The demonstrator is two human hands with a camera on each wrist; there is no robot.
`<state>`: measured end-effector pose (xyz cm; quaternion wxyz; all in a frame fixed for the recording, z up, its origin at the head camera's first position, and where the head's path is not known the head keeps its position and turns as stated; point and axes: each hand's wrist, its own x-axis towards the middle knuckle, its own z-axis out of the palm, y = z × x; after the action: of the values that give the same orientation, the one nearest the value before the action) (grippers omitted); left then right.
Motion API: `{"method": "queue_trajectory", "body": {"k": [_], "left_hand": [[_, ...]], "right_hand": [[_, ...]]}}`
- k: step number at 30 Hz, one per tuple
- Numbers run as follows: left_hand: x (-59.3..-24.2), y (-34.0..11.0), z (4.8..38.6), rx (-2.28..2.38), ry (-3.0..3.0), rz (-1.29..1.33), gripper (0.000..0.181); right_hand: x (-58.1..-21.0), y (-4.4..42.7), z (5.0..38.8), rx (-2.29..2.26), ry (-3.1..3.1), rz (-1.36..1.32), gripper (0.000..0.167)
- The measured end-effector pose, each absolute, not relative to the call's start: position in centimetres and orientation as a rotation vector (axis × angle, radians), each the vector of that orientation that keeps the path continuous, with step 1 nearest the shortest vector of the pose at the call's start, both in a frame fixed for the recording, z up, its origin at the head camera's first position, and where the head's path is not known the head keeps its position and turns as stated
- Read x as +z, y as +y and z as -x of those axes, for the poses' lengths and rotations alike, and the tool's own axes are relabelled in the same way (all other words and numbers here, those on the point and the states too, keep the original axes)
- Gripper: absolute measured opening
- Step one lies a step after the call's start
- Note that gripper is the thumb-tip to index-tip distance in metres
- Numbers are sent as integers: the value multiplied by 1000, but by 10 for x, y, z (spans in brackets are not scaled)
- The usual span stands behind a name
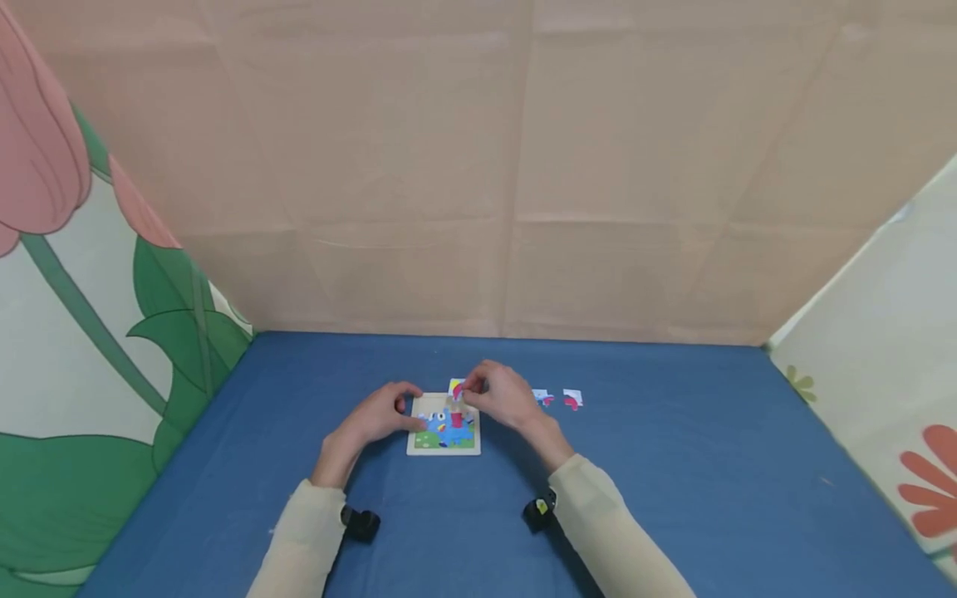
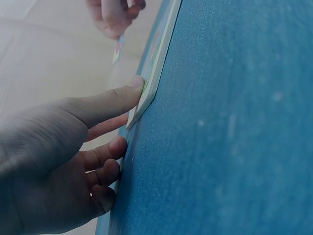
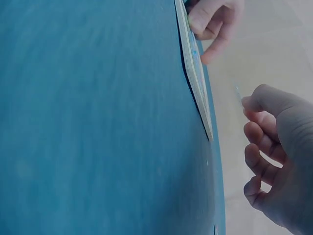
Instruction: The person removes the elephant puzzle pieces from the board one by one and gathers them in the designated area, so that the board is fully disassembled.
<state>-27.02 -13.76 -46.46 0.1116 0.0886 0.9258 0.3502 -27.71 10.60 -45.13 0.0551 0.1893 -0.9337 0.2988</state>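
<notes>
A square wooden puzzle board (image 1: 444,452) lies on the blue cloth, its lower part filled with a blue cartoon picture and its upper part bare wood. The left hand (image 1: 381,415) grips the board's left side, thumb on the picture and fingers at the corner, as the left wrist view (image 2: 68,142) shows. Above the board's upper right, the right hand (image 1: 504,399) pinches a small colourful puzzle piece (image 2: 117,50) between thumb and fingertip. In the right wrist view the right hand (image 3: 283,147) is raised off the board, the piece edge-on and faint.
Two loose puzzle pieces, one (image 1: 572,399) farther right and one (image 1: 543,398) partly beside the right hand, lie on the blue cloth (image 1: 673,465). A beige sheet (image 1: 508,166) hangs behind the table. Patterned panels stand at left and right.
</notes>
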Motion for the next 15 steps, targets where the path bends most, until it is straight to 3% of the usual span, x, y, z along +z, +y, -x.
{"method": "queue_trajectory", "body": {"k": [15], "left_hand": [[-466,-137,270,1036,2732,-267,56]], "right_hand": [[-453,137,280,830,-2832,-552,6]]}}
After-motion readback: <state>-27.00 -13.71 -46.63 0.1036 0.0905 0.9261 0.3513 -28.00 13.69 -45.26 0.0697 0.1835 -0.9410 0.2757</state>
